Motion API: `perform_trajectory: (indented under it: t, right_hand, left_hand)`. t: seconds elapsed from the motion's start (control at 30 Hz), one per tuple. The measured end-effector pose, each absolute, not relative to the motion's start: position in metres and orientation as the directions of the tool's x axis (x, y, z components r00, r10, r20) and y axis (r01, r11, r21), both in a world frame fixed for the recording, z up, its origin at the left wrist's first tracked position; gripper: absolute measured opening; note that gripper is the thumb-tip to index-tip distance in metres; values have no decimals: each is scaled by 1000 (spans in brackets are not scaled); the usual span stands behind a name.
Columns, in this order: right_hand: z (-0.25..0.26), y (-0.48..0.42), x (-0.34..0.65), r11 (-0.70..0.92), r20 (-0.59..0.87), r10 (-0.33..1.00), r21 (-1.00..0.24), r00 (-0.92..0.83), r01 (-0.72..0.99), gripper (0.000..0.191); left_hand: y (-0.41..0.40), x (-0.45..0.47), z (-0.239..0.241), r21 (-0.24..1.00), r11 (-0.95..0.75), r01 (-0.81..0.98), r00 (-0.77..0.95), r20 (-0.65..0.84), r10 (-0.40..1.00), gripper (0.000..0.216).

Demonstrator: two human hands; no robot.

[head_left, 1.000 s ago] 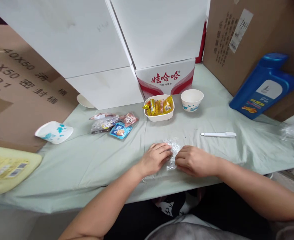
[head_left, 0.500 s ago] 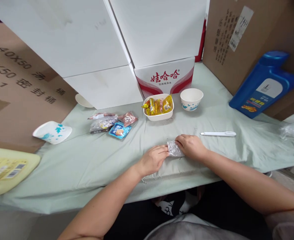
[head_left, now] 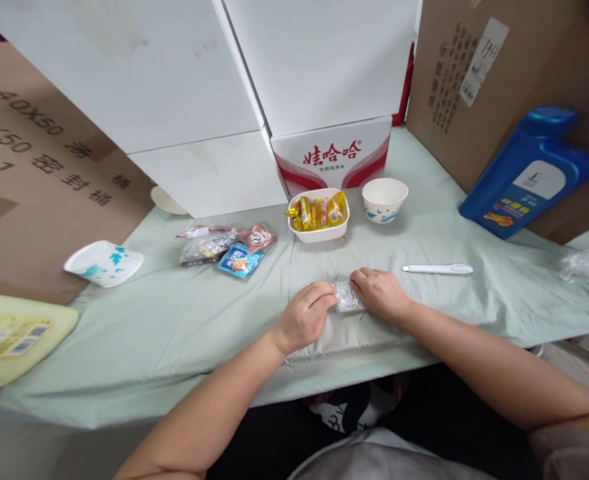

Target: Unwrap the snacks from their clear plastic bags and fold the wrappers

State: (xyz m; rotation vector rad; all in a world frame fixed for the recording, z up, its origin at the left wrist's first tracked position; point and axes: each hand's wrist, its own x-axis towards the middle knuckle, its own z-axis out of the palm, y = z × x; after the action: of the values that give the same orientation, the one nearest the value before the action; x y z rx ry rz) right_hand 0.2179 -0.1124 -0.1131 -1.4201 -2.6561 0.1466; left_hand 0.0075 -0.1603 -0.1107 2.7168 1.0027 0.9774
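A small piece of clear crinkled plastic wrap (head_left: 347,297) lies folded on the pale green tablecloth (head_left: 174,320), near the front edge. My left hand (head_left: 304,317) pinches its left side with curled fingers. My right hand (head_left: 380,293) presses on its right side, fingers closed over the wrap. Both hands rest on the cloth and touch the wrap.
Behind the hands stand a white dish of yellow-wrapped sweets (head_left: 318,213) and a paper bowl (head_left: 384,199). Snack packets (head_left: 227,248) lie to the left, a tipped paper bowl (head_left: 103,263) further left. A white pen-like tool (head_left: 437,269), a blue jug (head_left: 529,173), cardboard and white boxes surround.
The wrap has been folded from a loose upright strip into a small flat packet. My right hand moved up and away from the table edge; my left hand slid up beside it.
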Motion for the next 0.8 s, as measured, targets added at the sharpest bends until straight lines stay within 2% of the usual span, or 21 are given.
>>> perform_trajectory:
  t: [0.13, 0.23, 0.3, 0.37, 0.43, 0.5, 0.63, 0.8]
  right_hand:
    - [-114, -110, 220, 563, 83, 826, -156, -557, 812, 26]
    - [-111, -107, 227, 533, 141, 846, -177, -514, 828, 24]
    - [-109, -105, 233, 555, 246, 827, -214, -506, 804, 22]
    - [-108, -106, 238, 682, 347, 727, -262, -592, 683, 20]
    - [-108, -109, 240, 815, 383, 580, -298, -719, 498, 20]
    - [-110, -111, 239, 859, 347, 496, -333, -796, 390, 21]
    - [-112, -113, 238, 822, 250, 530, -385, -810, 419, 21]
    - [-110, -112, 242, 832, 219, 506, -379, -834, 405, 30]
  left_hand:
    - [-161, 12, -110, 197, -818, 540, 717, 401, 570, 27]
    - [-160, 12, -112, 223, -799, 559, 741, 297, 601, 23]
    - [-160, 12, -113, 243, -788, 565, 739, 274, 615, 23]
    - [-159, 11, -113, 255, -788, 561, 743, 264, 615, 22]
    - [-159, 11, -113, 265, -790, 554, 746, 263, 612, 21]
    - [-158, 10, -112, 276, -785, 554, 744, 259, 616, 20]
    - [-158, 7, -108, 293, -763, 576, 729, 240, 642, 21]
    - [-157, 3, -107, 340, -757, 558, 726, 241, 644, 19]
